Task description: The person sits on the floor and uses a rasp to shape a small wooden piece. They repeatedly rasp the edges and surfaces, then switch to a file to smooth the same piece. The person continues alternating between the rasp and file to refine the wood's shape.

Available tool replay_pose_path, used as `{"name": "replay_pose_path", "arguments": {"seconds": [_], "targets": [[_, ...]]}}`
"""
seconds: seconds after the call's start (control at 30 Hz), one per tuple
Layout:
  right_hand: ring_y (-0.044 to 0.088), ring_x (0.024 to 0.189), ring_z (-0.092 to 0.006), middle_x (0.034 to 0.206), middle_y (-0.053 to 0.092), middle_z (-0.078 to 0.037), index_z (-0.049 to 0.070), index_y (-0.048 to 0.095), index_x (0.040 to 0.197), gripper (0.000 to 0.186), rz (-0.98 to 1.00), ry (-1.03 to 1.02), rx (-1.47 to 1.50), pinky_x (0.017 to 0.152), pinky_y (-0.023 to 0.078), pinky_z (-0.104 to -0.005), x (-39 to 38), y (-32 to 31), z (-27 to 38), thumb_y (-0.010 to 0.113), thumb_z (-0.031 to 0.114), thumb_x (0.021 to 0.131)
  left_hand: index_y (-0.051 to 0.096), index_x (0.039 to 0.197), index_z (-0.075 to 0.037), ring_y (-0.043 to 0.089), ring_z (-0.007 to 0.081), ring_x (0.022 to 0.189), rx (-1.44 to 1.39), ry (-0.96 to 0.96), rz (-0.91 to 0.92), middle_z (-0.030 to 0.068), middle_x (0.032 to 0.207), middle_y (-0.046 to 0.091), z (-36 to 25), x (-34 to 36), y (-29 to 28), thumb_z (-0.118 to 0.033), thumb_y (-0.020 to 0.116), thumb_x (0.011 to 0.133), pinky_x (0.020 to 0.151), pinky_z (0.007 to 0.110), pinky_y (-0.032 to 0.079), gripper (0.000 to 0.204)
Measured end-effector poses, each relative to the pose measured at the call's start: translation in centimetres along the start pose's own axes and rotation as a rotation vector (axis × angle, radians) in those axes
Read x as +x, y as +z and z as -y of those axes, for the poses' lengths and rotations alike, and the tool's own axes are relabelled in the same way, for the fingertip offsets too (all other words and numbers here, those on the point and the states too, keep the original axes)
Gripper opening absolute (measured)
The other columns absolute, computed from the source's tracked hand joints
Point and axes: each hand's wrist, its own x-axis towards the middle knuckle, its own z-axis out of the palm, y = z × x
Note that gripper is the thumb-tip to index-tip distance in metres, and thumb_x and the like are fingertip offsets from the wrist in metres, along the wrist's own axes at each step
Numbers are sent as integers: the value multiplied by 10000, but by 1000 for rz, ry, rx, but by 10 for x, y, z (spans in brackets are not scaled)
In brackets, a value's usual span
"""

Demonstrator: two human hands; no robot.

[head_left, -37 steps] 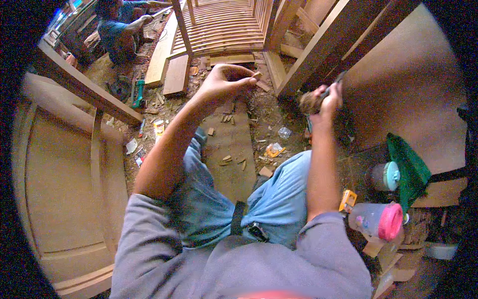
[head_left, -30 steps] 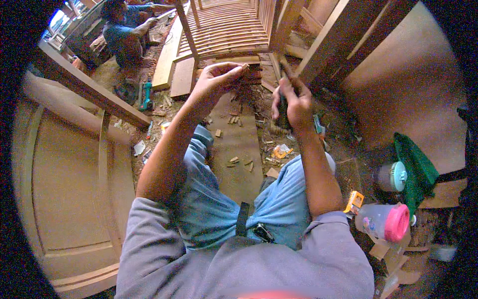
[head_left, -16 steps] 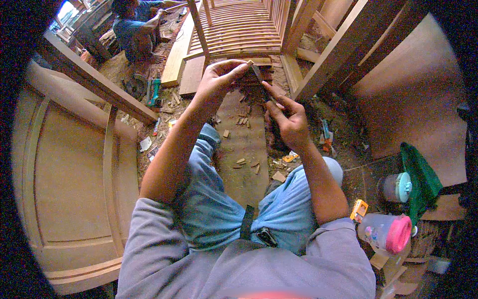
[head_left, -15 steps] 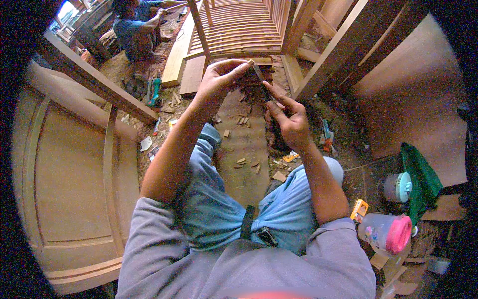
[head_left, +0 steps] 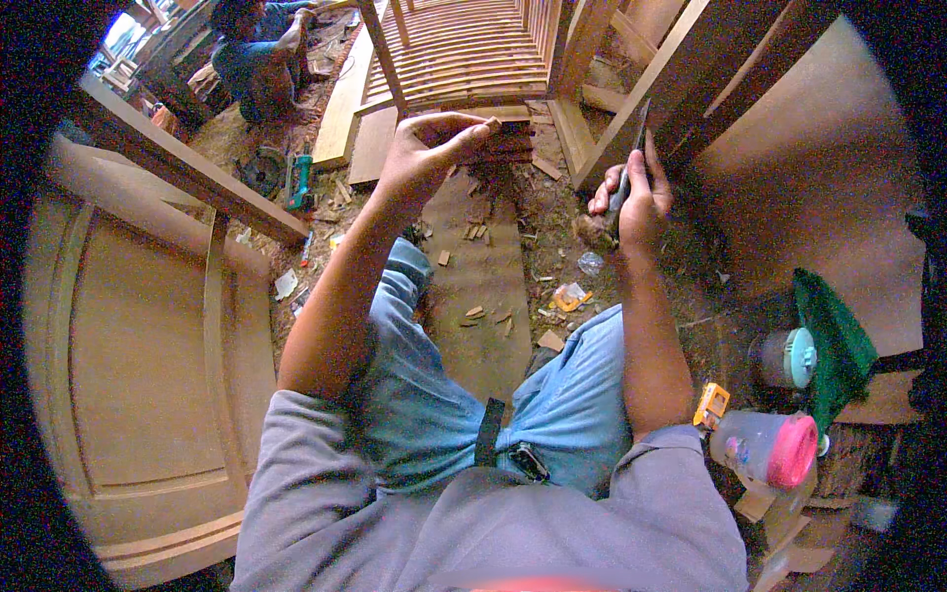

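Observation:
My left hand (head_left: 424, 158) is raised in front of me, thumb and fingers pinched on a small piece of light wood (head_left: 492, 124). Only its tip shows past the fingertips. Off to the right, my right hand (head_left: 641, 202) is closed round a hand tool with a dark handle (head_left: 619, 193). Its narrow metal blade (head_left: 645, 116) points up and away from me; whether it is a knife or a chisel is unclear. The two hands are well apart. Between my knees, a wooden board (head_left: 478, 286) has small wood chips (head_left: 475, 233) scattered on it.
A slatted wooden frame (head_left: 464, 59) stands ahead, with a thick post (head_left: 681, 89) to its right. Panelled wood (head_left: 148, 355) rises at left. A green power tool (head_left: 301, 183) lies on the floor. Jars, one pink-lidded (head_left: 789, 449), stand at right. Another person (head_left: 256, 64) sits far left.
My right hand has moved right and toward me, taking the blade away from the wood piece, and the blade now points upward. My left hand stays nearly where it was.

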Motion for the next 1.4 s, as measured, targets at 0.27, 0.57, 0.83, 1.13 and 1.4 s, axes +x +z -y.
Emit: {"name": "replay_pose_path", "arguments": {"seconds": [0.27, 0.57, 0.83, 1.13, 1.4], "targets": [[500, 454, -156, 684, 521, -60, 141, 369, 1428, 586, 292, 95, -131, 442, 466, -287, -24, 21, -12, 483, 14, 867, 670, 1065, -27, 611, 73, 815, -244, -167, -36, 16, 934, 674, 2, 3, 5, -245, 711, 848, 715, 216, 479, 311], [481, 466, -140, 682, 517, -54, 124, 387, 1420, 561, 308, 84, -225, 433, 449, -266, -29, 26, -15, 479, -5, 882, 607, 1123, -9, 650, 143, 903, -341, -169, -54, 79, 991, 682, -1, 5, 1, -155, 689, 856, 819, 272, 509, 315], [487, 493, -128, 680, 526, -55, 135, 389, 1422, 572, 368, 42, -252, 441, 456, -263, -32, 29, -15, 489, -15, 879, 601, 1114, 0, 646, 161, 936, -323, -156, -54, 84, 1016, 676, -7, 2, 3, -159, 653, 882, 850, 297, 504, 287], [476, 525, -93, 671, 531, -14, 135, 415, 1411, 561, 414, -9, -412, 469, 431, -228, -34, 29, -13, 527, 0, 878, 613, 1131, -2, 631, 133, 922, -289, -176, -63, 63, 1014, 670, -7, 1, 3, -182, 635, 896, 842, 278, 494, 297], [400, 629, -17, 690, 489, 74, 110, 473, 1376, 477, 545, -15, -392, 579, 321, -147, -44, 34, -14, 559, 32, 913, 651, 1080, 4, 635, 119, 852, -133, -63, -68, 59, 949, 683, -5, -2, 2, -179, 654, 884, 788, 261, 500, 268]]}}
